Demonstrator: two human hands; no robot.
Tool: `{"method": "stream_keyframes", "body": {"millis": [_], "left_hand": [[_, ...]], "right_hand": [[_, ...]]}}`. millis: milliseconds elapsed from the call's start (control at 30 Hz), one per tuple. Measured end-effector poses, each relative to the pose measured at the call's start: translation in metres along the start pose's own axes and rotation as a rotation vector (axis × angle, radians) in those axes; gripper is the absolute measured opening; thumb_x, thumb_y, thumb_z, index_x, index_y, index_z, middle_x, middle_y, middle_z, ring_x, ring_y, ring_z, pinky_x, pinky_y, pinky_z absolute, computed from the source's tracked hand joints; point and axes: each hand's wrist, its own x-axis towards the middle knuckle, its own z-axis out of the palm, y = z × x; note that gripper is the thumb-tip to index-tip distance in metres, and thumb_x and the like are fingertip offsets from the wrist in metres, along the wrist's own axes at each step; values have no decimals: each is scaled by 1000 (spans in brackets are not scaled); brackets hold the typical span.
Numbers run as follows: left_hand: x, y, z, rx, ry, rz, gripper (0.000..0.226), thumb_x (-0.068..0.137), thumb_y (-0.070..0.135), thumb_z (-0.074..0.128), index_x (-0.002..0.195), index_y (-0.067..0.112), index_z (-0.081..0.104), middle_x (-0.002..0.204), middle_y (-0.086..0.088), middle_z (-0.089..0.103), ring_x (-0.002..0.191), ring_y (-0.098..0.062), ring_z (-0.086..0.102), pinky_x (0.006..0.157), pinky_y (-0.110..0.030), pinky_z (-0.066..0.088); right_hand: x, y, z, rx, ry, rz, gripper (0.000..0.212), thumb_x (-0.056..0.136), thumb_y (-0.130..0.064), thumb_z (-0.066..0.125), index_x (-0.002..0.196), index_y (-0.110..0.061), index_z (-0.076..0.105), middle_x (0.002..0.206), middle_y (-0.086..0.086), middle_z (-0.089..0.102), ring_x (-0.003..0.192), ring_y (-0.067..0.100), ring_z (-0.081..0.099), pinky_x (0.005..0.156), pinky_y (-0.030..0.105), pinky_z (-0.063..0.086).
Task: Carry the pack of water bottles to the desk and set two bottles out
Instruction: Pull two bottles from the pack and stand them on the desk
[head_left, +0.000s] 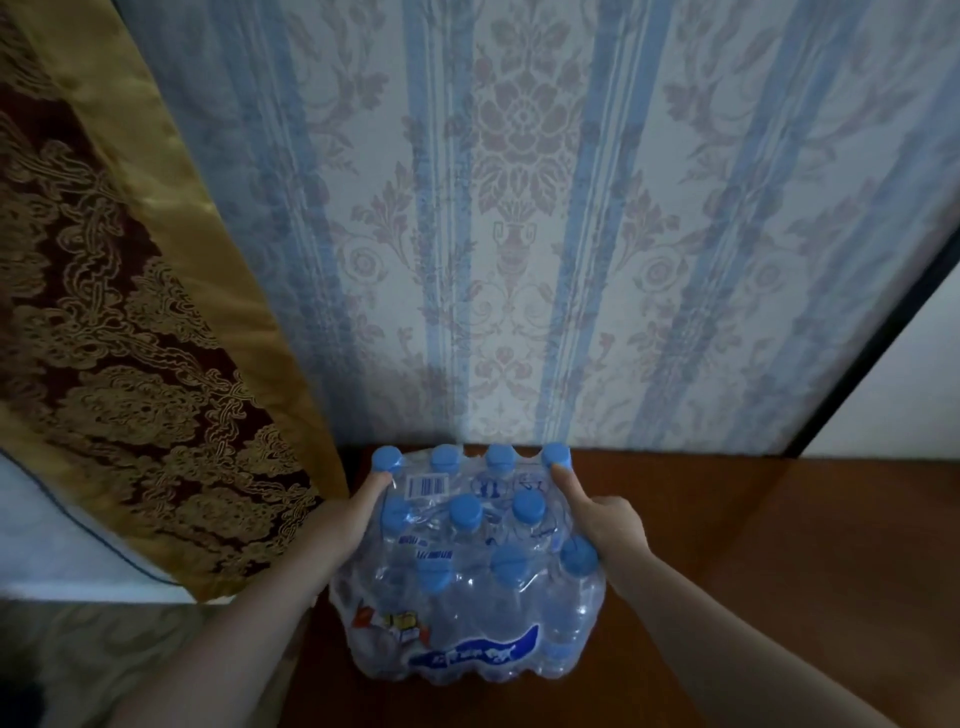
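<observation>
The fingers (375, 487) of the left hand (353, 514) and right hand (602, 514) grasp the shrink-wrapped pack of water bottles (467, 566) at either side. It stands on the brown tabletop (753, 545) against the striped wallpaper (519, 208), beside a gold curtain (130, 312).

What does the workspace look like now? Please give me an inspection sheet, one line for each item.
Surface: brown wooden desk, bare around the pack.
Job's things: pack of blue-capped bottles on the desk, wrap not opened; no bottle set out yet.
Clutter: nothing seen.
Grippers: left hand on the pack's left side, right hand on its right side, fingers spread on the wrap.
Cables: nothing seen.
Surroundings: striped floral wallpaper behind the desk; gold and maroon curtain at left.
</observation>
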Motion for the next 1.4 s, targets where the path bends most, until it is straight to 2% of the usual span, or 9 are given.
{"method": "stream_keyframes", "body": {"millis": [133, 200, 267, 367, 533, 767, 967, 1167, 1400], "left_hand": [[-14, -3, 1, 270, 243, 180, 73, 83, 75, 39, 99, 9, 66, 105, -13, 65, 91, -27, 61, 80, -40, 50], [-32, -4, 12, 253, 500, 456, 53, 88, 54, 54, 123, 14, 57, 121, -7, 59, 108, -23, 57, 89, -39, 50], [-51, 7, 26, 157, 546, 764, 34, 86, 31, 66, 118, 20, 60, 115, 3, 59, 107, -13, 56, 87, -28, 47], [-66, 27, 47, 300, 323, 973, 12, 82, 23, 73, 94, 23, 71, 93, 10, 63, 88, -6, 59, 73, -19, 48], [-55, 32, 62, 417, 264, 912, 18, 79, 33, 76, 91, 20, 72, 91, 4, 55, 85, -12, 54, 76, -27, 47], [-49, 39, 70, 551, 323, 890, 17, 79, 40, 70, 84, 30, 58, 86, 8, 53, 81, -13, 58, 72, -27, 46], [-46, 43, 71, 553, 349, 888, 23, 80, 41, 69, 73, 31, 50, 71, 8, 66, 67, -10, 61, 58, -23, 41], [-45, 42, 67, 492, 354, 809, 19, 78, 41, 70, 77, 28, 57, 54, 14, 45, 55, -5, 48, 46, -19, 28], [-42, 37, 55, 494, 185, 872, 17, 85, 44, 63, 85, 27, 57, 61, 13, 50, 59, -3, 50, 50, -19, 31]], "right_hand": [[0, 1, -8, -244, -17, -102, 80, 73, -79, 45, 98, -5, 62, 86, 7, 64, 79, 20, 61, 72, 36, 52], [-7, -1, -10, -308, 205, -330, 67, 80, -64, 54, 120, -10, 49, 110, 8, 58, 103, 24, 54, 86, 40, 47], [-22, -12, -12, -260, 365, -694, 36, 82, -45, 64, 108, -22, 54, 98, -4, 57, 94, 17, 53, 76, 31, 45], [-40, -33, -4, -559, 55, -907, 10, 82, -33, 65, 87, -30, 58, 73, -13, 53, 68, 12, 53, 50, 20, 33], [-37, -45, 1, -941, -157, -832, 35, 78, -34, 71, 110, -28, 56, 110, -3, 52, 79, 17, 49, 62, 28, 39], [-26, -57, 6, -1313, -206, -960, 48, 84, -44, 63, 120, -17, 45, 88, 5, 57, 78, 25, 58, 57, 33, 40], [-15, -43, 5, -1175, -126, -994, 53, 83, -62, 52, 111, -17, 45, 80, 0, 54, 66, 22, 49, 54, 32, 35], [-25, -30, 2, -1011, 17, -975, 44, 85, -62, 47, 103, -22, 41, 71, -2, 57, 51, 16, 47, 41, 26, 28], [-34, -42, -14, -1101, 76, -1156, 51, 90, -64, 36, 108, -17, 44, 69, -2, 55, 48, 20, 44, 46, 29, 35]]}}
